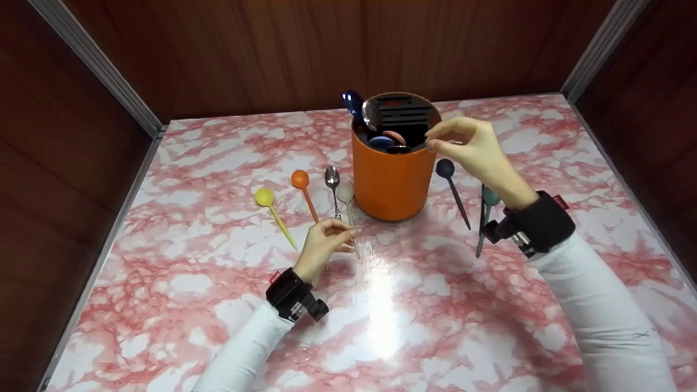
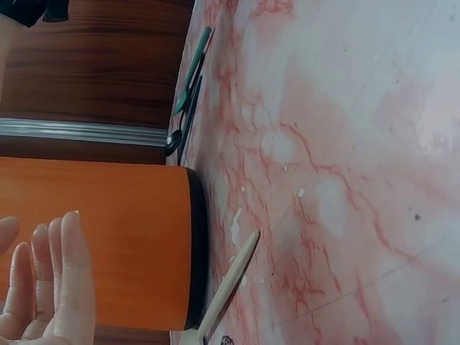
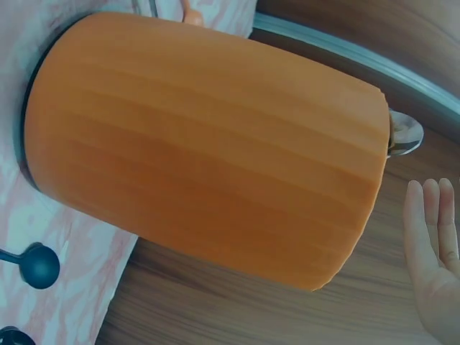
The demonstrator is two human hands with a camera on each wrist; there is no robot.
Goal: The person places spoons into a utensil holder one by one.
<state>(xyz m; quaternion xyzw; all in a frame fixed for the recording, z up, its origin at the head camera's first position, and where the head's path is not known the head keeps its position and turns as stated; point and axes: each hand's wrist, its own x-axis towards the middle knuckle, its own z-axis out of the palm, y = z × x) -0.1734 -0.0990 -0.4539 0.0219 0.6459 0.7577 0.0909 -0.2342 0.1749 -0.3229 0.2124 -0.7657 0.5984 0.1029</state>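
An orange cylindrical utensil holder (image 1: pixel 389 182) with a black slotted top stands on the table. A shiny blue spoon (image 1: pixel 353 103) and a silver spoon (image 1: pixel 371 114) stick up out of it, with more rounded utensil ends inside. My right hand (image 1: pixel 474 147) hovers at the holder's right rim, thumb and fingertips close together; nothing shows between them. Its fingers (image 3: pixel 445 230) look fairly straight in the right wrist view. My left hand (image 1: pixel 325 242) is above the handle of a beige spoon (image 1: pixel 346 195), left of the holder's base. The left wrist view shows its extended fingers (image 2: pixel 72 280) holding nothing.
Left of the holder lie a yellow spoon (image 1: pixel 265 197), an orange spoon (image 1: pixel 300 179) and a metal teaspoon (image 1: pixel 332 178). To its right are a dark spoon (image 1: pixel 446 170), a teal spoon (image 1: pixel 490 197) and a thin black handle. Wood-look panels (image 1: pixel 348 54) border the marbled table.
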